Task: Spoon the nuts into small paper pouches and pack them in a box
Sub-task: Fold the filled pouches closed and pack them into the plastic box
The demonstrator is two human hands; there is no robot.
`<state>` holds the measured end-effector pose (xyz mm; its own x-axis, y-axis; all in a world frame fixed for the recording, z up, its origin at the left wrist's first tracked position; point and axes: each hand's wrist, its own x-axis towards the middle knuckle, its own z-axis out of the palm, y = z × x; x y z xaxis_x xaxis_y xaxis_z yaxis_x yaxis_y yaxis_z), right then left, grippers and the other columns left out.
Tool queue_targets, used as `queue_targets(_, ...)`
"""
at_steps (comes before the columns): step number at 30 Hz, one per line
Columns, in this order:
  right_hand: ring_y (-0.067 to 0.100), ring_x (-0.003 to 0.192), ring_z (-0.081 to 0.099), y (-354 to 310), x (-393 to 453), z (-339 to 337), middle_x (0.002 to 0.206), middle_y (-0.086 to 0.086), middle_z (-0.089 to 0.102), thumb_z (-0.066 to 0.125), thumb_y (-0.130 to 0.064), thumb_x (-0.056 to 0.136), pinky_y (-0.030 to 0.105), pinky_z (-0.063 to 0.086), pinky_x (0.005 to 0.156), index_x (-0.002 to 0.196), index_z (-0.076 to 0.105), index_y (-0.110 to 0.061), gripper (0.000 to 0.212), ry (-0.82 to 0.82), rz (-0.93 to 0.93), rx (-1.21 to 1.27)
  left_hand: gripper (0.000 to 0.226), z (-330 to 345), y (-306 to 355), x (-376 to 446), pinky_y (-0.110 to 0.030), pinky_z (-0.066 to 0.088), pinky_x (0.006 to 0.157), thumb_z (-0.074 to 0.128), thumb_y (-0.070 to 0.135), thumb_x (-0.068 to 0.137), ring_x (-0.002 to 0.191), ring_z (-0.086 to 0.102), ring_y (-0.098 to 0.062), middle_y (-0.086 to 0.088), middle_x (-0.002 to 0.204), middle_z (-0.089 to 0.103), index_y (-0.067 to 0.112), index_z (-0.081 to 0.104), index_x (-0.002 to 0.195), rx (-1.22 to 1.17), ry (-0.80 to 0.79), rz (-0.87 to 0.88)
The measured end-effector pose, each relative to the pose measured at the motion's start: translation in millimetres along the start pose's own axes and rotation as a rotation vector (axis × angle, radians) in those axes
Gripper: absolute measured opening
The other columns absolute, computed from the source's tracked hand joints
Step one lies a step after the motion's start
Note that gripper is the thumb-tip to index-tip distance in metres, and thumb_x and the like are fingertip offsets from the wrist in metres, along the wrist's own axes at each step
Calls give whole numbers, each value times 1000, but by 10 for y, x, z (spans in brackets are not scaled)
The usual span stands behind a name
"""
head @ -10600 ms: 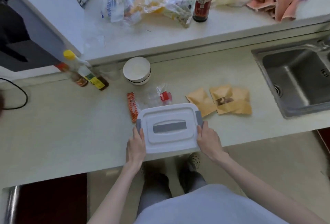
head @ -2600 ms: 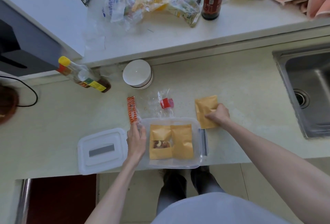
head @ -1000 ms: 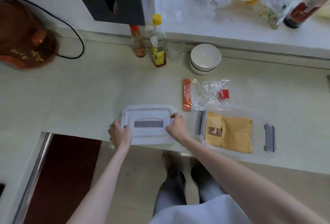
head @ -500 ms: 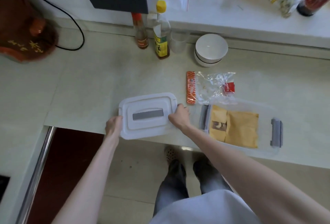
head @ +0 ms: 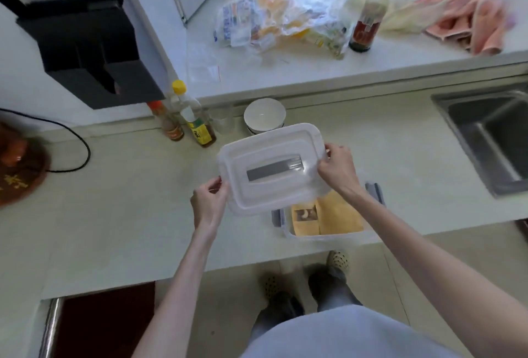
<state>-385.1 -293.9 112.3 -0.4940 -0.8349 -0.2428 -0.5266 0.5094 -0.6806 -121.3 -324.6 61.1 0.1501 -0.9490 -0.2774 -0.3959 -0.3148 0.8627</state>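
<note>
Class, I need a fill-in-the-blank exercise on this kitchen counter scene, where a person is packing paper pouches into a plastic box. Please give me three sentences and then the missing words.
1. Both hands hold the white lid by its ends, the left hand at one end and the right hand at the other, above the ______.
2. The pouches inside the clear box are ______ in colour.
3. The steel sink lies to the person's ______.

Missing words: counter; yellow; right
</note>
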Motion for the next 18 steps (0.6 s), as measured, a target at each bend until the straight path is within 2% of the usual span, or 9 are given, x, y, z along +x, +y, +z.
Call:
queue_targets(3, 41, 96, 56, 464, -3, -376, 92, 24, 65, 47, 4, 75, 46, 47, 81, 98, 66, 6, 30, 57, 100, -41, 12, 485, 232, -181, -24, 49, 61, 68, 31, 86, 65, 60, -5, 22, 63, 60, 24, 76, 82, 114, -99, 133)
queue_targets(6, 40, 94, 56, 892, -89, -580, 86, 24, 64, 48, 3, 74, 41, 46, 72, 89, 65, 6, 24, 84, 202, -42, 17, 841, 321, -365, -28, 54, 69, 70, 27, 84, 71, 64, -7, 12, 77, 69, 17, 78, 95, 202, -223, 157)
queue_targets(8, 39, 95, 57, 1121, -152, -599, 89, 24, 65, 49, 1, 76, 40, 47, 68, 90, 65, 6, 22, 68, 256, -43, 17, 959, 296, -450, -32, 58, 69, 69, 26, 83, 69, 67, -12, 6, 78, 73, 16, 78, 94, 255, -269, 127)
queue_targets(10, 39, 98, 57, 1289, -204, -548, 92, 24, 66, 49, 1, 79, 44, 48, 74, 93, 65, 7, 23, 29, 286, -39, 16, 996, 237, -499, -32, 60, 58, 70, 27, 82, 61, 68, -13, 8, 71, 71, 16, 78, 91, 279, -284, 95)
queue_targets(12, 38, 98, 56, 1380, -242, -476, 92, 22, 65, 49, 1, 79, 45, 48, 75, 97, 64, 8, 25, 9, 297, -23, 17, 988, 188, -518, -29, 60, 55, 73, 26, 81, 61, 67, -10, 16, 68, 66, 18, 78, 95, 277, -284, 93)
queue_targets(14, 36, 95, 57, 1402, -263, -427, 93, 21, 65, 50, 2, 78, 43, 48, 74, 100, 64, 8, 27, 27, 303, -9, 24, 989, 169, -528, -30, 61, 62, 74, 25, 81, 66, 66, -6, 19, 71, 64, 17, 77, 104, 290, -277, 113)
queue_targets(16, 34, 88, 58, 1398, -262, -403, 94, 21, 66, 51, 2, 77, 38, 47, 70, 100, 64, 6, 27, 33, 300, -16, 29, 996, 153, -541, -39, 61, 69, 74, 24, 81, 72, 68, -12, 13, 77, 66, 16, 75, 109, 292, -266, 122)
queue_targets(18, 31, 81, 57, 1404, -247, -401, 94, 18, 66, 53, 0, 79, 35, 43, 64, 100, 63, 5, 23, 3, 304, -43, 27, 1005, 119, -538, -43, 61, 67, 76, 23, 80, 69, 69, -14, 14, 72, 65, 13, 76, 104, 288, -235, 120)
